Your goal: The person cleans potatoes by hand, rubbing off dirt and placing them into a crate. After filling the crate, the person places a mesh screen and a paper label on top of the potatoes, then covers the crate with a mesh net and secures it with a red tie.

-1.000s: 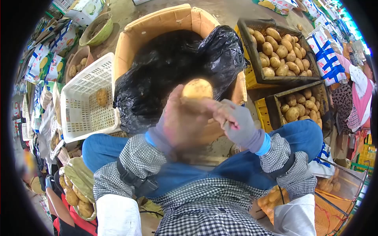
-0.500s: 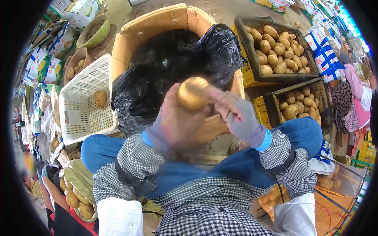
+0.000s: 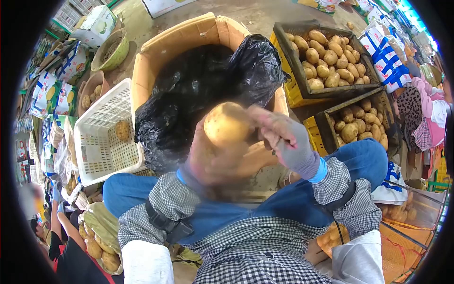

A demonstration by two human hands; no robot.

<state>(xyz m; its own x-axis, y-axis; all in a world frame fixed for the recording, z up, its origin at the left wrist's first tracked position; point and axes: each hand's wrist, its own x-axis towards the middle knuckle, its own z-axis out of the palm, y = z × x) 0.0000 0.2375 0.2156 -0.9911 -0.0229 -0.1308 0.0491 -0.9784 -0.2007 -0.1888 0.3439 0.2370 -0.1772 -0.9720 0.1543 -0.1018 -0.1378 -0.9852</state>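
A pale yellow-brown potato point(image 3: 227, 122) rests in my left hand point(image 3: 204, 158), whose gloved fingers curl under it and are blurred. At the potato's right side is my right hand point(image 3: 286, 139), in a grey fingerless glove with its fingers bent together. Whatever those fingers hold, if anything, I cannot make out. Beyond both hands a cardboard box point(image 3: 182, 31) stands lined with a black plastic bag point(image 3: 257, 66), and the potato overlaps the bag in this view.
To the left is a white plastic basket point(image 3: 85, 163) with one potato point(image 3: 122, 130) inside. On the right, an upper crate point(image 3: 338, 94) and a lower crate point(image 3: 328, 123) hold many potatoes. A sack of potatoes point(image 3: 101, 222) and another person's arm point(image 3: 71, 229) appear at lower left.
The view has shifted slightly. My left hand and the potato have moved a little left and down, and the potato looks larger. My right hand stays beside it with fingers bent.
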